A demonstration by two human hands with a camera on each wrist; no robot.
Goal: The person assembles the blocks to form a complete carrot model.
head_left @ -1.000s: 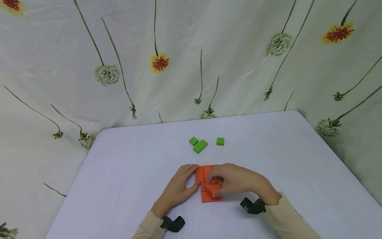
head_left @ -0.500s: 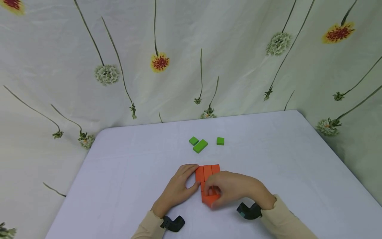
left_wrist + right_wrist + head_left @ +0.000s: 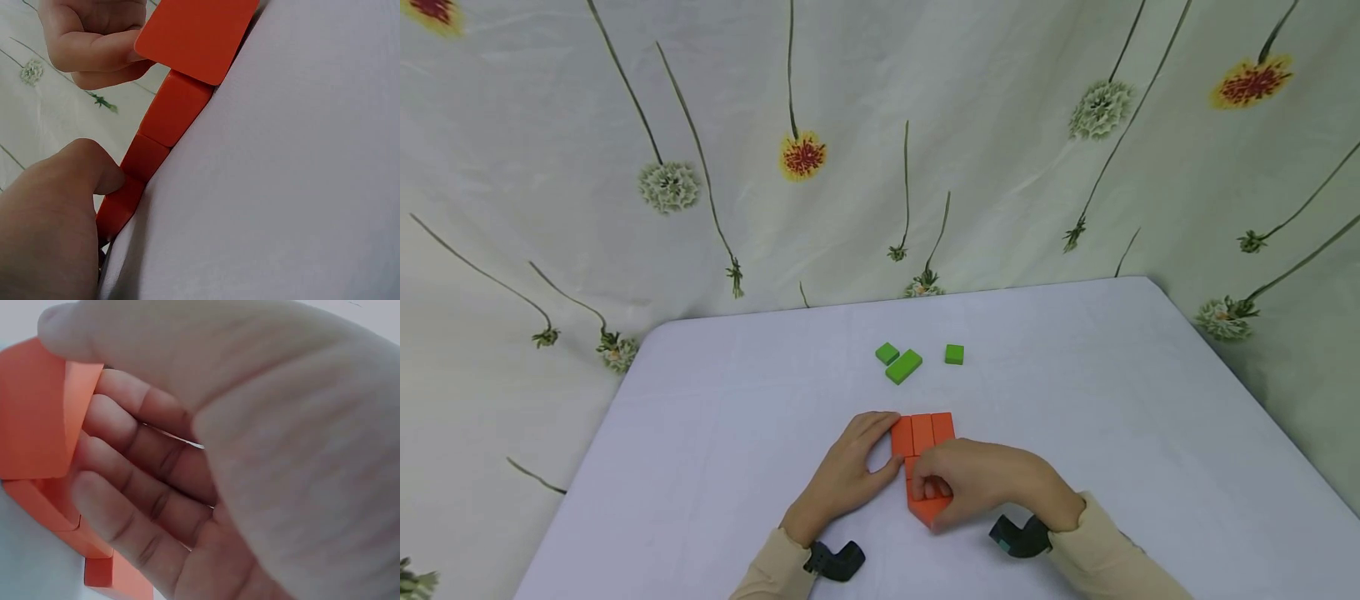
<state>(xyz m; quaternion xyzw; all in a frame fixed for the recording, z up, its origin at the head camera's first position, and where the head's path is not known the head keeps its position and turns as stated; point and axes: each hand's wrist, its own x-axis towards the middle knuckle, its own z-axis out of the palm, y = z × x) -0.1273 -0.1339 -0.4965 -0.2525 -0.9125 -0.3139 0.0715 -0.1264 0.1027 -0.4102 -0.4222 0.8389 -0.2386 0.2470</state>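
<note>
Several orange blocks point(image 3: 922, 432) lie flat against each other on the table, with three side by side in the far row. My left hand point(image 3: 848, 465) rests at their left side, its fingers extended and its thumb touching an orange block point(image 3: 119, 209) in the left wrist view. At the near end of the group my right hand point(image 3: 981, 477) pinches a triangular orange block point(image 3: 925, 508) between thumb and fingers. In the right wrist view that triangular block point(image 3: 34, 412) stands close against the other orange pieces. My right fingers hide part of the group from the head view.
Beyond the orange group lie a green oblong block point(image 3: 903, 367) and two small green blocks, one left point(image 3: 887, 354) and one right point(image 3: 954, 355). A white cloth covers the table point(image 3: 737, 417). Behind it hangs a flowered curtain point(image 3: 865, 100).
My right hand has moved toward the near edge with the triangular orange block, lowering it to the near end of the group. The left hand has stayed in place.
</note>
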